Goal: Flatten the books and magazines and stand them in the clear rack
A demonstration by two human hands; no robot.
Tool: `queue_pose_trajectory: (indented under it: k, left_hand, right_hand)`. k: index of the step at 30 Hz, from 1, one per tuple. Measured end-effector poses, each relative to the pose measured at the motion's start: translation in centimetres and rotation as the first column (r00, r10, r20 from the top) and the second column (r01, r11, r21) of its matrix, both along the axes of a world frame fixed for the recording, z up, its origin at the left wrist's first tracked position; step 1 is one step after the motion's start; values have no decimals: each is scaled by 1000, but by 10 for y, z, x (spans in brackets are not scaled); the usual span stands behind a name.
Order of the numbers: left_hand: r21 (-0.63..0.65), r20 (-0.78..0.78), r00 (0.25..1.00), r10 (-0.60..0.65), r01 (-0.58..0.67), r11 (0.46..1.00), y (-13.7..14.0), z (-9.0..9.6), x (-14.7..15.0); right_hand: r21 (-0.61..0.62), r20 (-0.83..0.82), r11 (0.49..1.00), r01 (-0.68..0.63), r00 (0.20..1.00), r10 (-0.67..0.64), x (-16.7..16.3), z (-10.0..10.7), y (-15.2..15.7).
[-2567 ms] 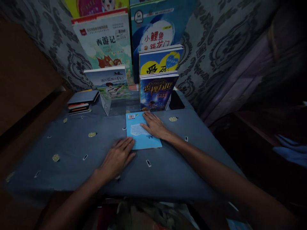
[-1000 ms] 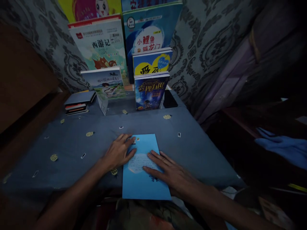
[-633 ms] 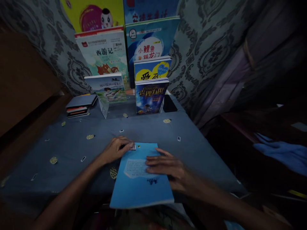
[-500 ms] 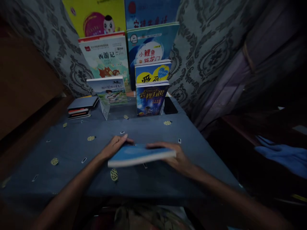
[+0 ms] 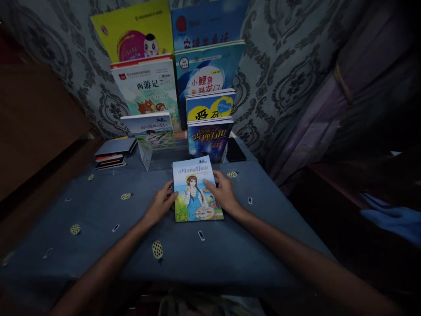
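Note:
A thin paperback book (image 5: 194,199) faces me cover-up, showing a drawn girl in a yellow hat and blue overalls. My left hand (image 5: 162,201) grips its left edge, thumb on the cover. On the opposite edge, my right hand (image 5: 223,191) holds it with the thumb laid over the front. Behind it, a clear stand (image 5: 161,157) carries books in two columns. In the left column's front is a book with a seated figure in a landscape (image 5: 153,131); the right column's front is a dark blue book (image 5: 208,142), its lower part hidden by the held book.
A small stack of books (image 5: 112,153) lies left of the stand. Right of it is a dark phone-like slab (image 5: 236,150). The blue patterned cloth (image 5: 98,245) covers the table. Patterned wall and a tied curtain (image 5: 312,101) rise behind; a blue cloth-like item (image 5: 391,217) lies far right.
The book was nearly edge-on and blurred; now its front cover is turned toward me and upright in reading direction. Both hands have shifted to its left and right sides.

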State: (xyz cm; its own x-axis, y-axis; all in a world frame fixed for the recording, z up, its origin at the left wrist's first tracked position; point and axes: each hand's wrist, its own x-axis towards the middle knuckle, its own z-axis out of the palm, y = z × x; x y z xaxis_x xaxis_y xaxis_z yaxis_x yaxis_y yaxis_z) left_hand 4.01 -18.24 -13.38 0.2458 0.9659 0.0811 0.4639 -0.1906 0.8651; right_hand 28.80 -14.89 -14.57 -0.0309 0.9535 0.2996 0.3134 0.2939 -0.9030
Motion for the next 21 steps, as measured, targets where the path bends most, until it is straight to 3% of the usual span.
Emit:
queue_pose_trajectory:
  k: [3, 6, 10, 15, 21]
  left_hand:
    - [234, -376, 921, 108, -18, 972, 3, 6, -3]
    - [353, -536, 827, 171, 34, 935, 9, 12, 1]
    - [411, -601, 782, 166, 124, 903, 26, 12, 11]
    - [418, -651, 728, 215, 107, 902, 47, 4, 19]
    - [403, -632, 751, 191, 108, 909, 54, -2, 16]
  right_hand:
    - [151, 265, 988, 45, 961, -84, 9, -9, 1]
    - [181, 454, 983, -5, 888, -79, 13, -10, -2]
    - [202, 581, 978, -53, 810, -76, 5, -1, -7]
    - [204, 604, 921, -332, 783, 148, -29, 5, 0]
    - [47, 670, 895, -443, 679, 301, -66, 0, 33]
